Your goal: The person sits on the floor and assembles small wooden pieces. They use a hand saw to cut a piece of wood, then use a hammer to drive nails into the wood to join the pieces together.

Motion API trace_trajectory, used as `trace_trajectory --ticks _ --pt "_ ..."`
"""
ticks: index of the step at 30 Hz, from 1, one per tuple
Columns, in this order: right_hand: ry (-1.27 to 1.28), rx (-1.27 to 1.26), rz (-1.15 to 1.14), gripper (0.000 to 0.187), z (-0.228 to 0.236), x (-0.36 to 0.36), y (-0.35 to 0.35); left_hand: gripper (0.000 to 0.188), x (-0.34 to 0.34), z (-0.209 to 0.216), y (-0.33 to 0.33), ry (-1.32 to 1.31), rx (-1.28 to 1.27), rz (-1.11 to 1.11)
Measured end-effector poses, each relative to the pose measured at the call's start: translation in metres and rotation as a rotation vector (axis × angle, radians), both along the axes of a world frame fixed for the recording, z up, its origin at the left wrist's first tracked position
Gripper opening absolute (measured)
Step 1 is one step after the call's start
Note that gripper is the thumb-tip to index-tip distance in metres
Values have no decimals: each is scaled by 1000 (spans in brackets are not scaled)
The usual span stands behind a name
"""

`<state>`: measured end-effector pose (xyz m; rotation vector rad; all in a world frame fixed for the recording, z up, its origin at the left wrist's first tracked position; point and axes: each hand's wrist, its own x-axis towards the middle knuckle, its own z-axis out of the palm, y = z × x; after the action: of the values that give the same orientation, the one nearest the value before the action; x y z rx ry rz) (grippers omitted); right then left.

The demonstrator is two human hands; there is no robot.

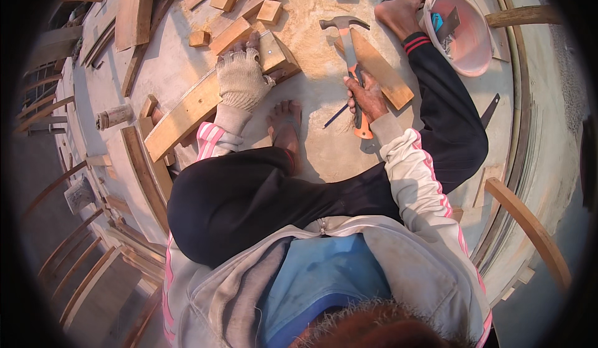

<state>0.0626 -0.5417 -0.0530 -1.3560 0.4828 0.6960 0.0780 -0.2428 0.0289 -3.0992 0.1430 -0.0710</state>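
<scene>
My left hand (242, 77), in a knitted glove with bare fingertips, grips a long wooden plank (187, 112) from above, its fingers over the far edge and its thumb on the near side. Another wood piece lies at the plank's far end, where a small shiny spot (270, 51) shows. In my right hand (369, 94) is a claw hammer (347, 43), closed around its orange and black handle, with the head pointing away from me. A thin dark blue stick (336, 116), like a pencil, pokes out beside that hand. A flat board (380, 71) lies just beyond the hammer.
Several wood offcuts (232, 35) and sawdust (311, 37) cover the floor ahead. A pinkish bucket (470, 52) with tools stands by my right foot (398, 13). A dark blade (491, 111) lies right of my leg. Stacked timber (140, 161) and a dirty cylinder (114, 117) are at left.
</scene>
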Motion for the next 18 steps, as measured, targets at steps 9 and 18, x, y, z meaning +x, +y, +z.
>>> trace_trajectory --ticks 9,18 --pt "-214 -24 217 33 10 3 9 105 9 -2 -5 -21 -48 -57" --pt "-375 -671 555 54 -18 66 -21 98 70 39 24 225 -158 -71"
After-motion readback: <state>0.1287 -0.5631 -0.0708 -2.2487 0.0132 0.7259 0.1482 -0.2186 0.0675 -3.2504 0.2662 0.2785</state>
